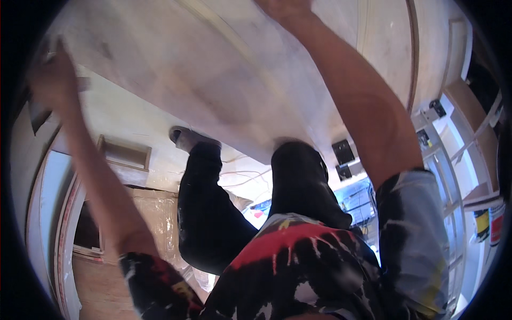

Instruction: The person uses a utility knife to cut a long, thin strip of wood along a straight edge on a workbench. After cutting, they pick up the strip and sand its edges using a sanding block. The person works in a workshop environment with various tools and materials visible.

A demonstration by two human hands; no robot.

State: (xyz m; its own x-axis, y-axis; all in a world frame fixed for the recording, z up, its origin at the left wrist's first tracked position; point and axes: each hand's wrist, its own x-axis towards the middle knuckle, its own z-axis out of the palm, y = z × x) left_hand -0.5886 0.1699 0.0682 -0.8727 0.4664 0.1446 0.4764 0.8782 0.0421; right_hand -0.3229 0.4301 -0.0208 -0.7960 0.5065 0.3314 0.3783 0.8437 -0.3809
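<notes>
My left hand (56, 82) is at the far left, blurred by motion. A dark, flat-edged piece (40, 114) shows just below it; whether the fingers grip it I cannot make out. At the top edge my right hand (285, 6) reaches over a large pale panel (213, 74), its fingers cut off by the frame. The panel is broad and smooth, with faint streaks and a yellowish band across it. Both my arms are stretched far forward.
One shoe (184, 137) stands beside the panel's lower edge. A small open wooden box (125, 154) and a brown, film-covered sheet (154, 213) lie at the left. At the right are black boxes (342, 152), a pale ladder-like frame (450, 213) and a red-and-white can (496, 224).
</notes>
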